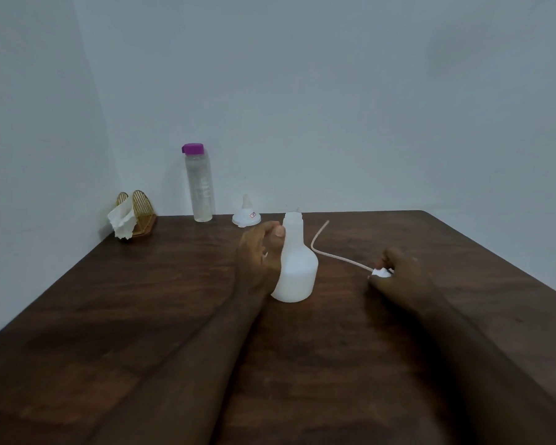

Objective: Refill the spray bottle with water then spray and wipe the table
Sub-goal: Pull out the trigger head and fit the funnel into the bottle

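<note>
A white spray bottle [297,268] stands upright on the dark wooden table [142,300] with its neck uncapped. My left hand [259,252] grips its left side, thumb at the neck. My right hand [398,274] rests on the table to the right, closed over the white spray head [381,273], which is mostly hidden. The head's thin dip tube [328,248] curves up and to the left, clear of the bottle. A clear water bottle [200,184] with a purple cap stands at the back by the wall. A white funnel [246,215] sits upside down beside it.
A gold wire napkin holder [138,213] with a white tissue [121,221] stands in the back left corner. Grey walls border the table at the back and left. The table's right edge runs diagonally from the back right.
</note>
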Tool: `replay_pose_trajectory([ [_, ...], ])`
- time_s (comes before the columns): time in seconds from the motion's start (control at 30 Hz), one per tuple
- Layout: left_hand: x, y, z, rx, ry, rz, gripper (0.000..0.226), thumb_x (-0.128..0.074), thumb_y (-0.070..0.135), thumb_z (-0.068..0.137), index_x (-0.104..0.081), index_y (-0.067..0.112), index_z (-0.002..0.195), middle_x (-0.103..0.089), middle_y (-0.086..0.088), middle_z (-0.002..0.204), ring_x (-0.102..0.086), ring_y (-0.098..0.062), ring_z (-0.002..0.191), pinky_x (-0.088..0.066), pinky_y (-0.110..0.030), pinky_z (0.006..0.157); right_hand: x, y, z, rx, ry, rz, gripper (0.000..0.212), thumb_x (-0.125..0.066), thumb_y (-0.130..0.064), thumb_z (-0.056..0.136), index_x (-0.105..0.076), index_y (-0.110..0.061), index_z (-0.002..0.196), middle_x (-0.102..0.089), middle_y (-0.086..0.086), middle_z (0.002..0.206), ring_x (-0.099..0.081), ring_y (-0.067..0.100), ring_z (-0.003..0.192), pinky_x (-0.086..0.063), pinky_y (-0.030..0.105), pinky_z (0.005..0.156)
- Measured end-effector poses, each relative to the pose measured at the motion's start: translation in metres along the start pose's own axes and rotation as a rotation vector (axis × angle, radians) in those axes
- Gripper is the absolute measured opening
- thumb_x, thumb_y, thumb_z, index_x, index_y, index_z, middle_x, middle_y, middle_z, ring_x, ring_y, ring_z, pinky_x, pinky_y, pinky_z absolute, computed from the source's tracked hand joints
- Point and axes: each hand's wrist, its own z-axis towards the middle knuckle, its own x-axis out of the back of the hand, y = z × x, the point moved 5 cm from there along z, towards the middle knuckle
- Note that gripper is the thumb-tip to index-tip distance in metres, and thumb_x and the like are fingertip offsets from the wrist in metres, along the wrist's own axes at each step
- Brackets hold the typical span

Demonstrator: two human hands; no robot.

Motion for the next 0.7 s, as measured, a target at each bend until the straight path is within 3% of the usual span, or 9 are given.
replay_pose_trajectory([
  [0.17, 0.001, -0.021, -0.001, 0.229, 0.029, -0.085, 0.078, -0.025, 0.079, 0.084, -0.066, 0.013, 0.088, -0.070, -0.006, 0.087, -0.066, -0.019, 0.085, -0.055, -0.045, 0.080, 0.006, -0.022, -0.002, 0.151, 0.122, 0.035, 0.017, -0.074, -0.022, 0.078, -0.061, -0.025, 0.068, -0.063, -0.011, 0.073, -0.060, 0.015, 0.078, -0.045, 0.029, 0.068],
  [0.27, -0.002, -0.029, 0.000, 0.420, -0.044, -0.150, 0.067, -0.029, 0.076, 0.084, -0.069, 0.022, 0.083, -0.071, 0.001, 0.083, -0.068, -0.016, 0.083, -0.054, -0.048, 0.085, -0.009, -0.050, -0.009, 0.197, 0.029, 0.305, 0.013, -0.070, -0.013, 0.086, -0.066, -0.025, 0.090, -0.064, -0.015, 0.085, -0.061, 0.002, 0.080, -0.043, 0.015, 0.071],
  [0.33, -0.003, -0.026, -0.002, 0.485, -0.095, -0.172, 0.066, -0.030, 0.074, 0.081, -0.070, 0.022, 0.077, -0.072, 0.000, 0.080, -0.068, -0.018, 0.081, -0.054, -0.048, 0.084, -0.031, -0.067, -0.015, 0.177, -0.152, 0.450, 0.025, -0.064, -0.008, 0.089, -0.065, -0.026, 0.106, -0.069, -0.010, 0.097, -0.066, 0.004, 0.087, -0.052, 0.023, 0.080],
  [0.43, 0.000, -0.022, -0.003, 0.476, -0.078, -0.165, 0.066, -0.032, 0.069, 0.089, -0.068, 0.018, 0.068, -0.070, -0.002, 0.071, -0.067, -0.019, 0.073, -0.054, -0.045, 0.077, -0.049, -0.081, -0.019, 0.217, -0.299, 0.477, 0.034, -0.053, -0.001, 0.092, -0.066, -0.024, 0.113, -0.073, -0.003, 0.101, -0.070, 0.014, 0.093, -0.057, 0.037, 0.086],
  [0.53, 0.006, -0.028, 0.000, 0.572, -0.057, -0.256, 0.067, -0.032, 0.061, 0.096, -0.066, 0.010, 0.068, -0.065, -0.005, 0.065, -0.061, -0.019, 0.063, -0.051, -0.040, 0.070, -0.049, -0.083, -0.015, 0.215, -0.264, 0.475, 0.040, -0.047, 0.006, 0.089, -0.069, -0.021, 0.109, -0.074, 0.000, 0.097, -0.070, 0.016, 0.091, -0.057, 0.040, 0.088],
  [0.7, 0.034, -0.056, 0.009, 0.697, 0.075, -0.314, 0.067, -0.034, 0.061, 0.096, -0.066, 0.005, 0.076, -0.063, -0.010, 0.065, -0.060, -0.020, 0.062, -0.049, -0.035, 0.061, -0.043, -0.093, 0.006, 0.157, -0.206, 0.466, 0.020, -0.056, -0.006, 0.094, -0.069, -0.010, 0.108, -0.073, 0.015, 0.093, -0.071, 0.029, 0.085, -0.057, 0.038, 0.077],
])
